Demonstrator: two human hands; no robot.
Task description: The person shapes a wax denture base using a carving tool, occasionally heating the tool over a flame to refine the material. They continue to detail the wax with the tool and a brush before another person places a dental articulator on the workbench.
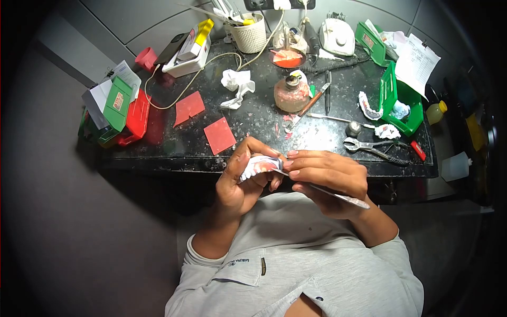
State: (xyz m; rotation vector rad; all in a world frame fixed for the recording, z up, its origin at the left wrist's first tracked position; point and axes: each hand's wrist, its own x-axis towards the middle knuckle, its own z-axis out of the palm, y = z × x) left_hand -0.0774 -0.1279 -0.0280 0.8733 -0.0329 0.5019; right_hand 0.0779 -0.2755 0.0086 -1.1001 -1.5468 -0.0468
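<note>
My left hand (231, 186) is closed around a dental model (260, 165), a white cast with pink wax and a row of teeth on it. My right hand (334, 177) grips a slim metal carver (348, 199). Its handle sticks out below the palm, and its thin end meets the right side of the model. Both hands are close together in front of the bench's near edge. Just beyond the left hand lies a pink wax sheet (219, 136), with a second piece of wax sheet (189, 108) farther back.
A spirit burner (291, 96) stands mid-bench beside a wooden-handled wax knife (316, 99). Pliers (372, 146), a small metal cylinder (353, 128) and another cast (369, 107) lie to the right. Green box (414, 119) stands right, red box (138, 119) left, crumpled tissue (237, 87) between.
</note>
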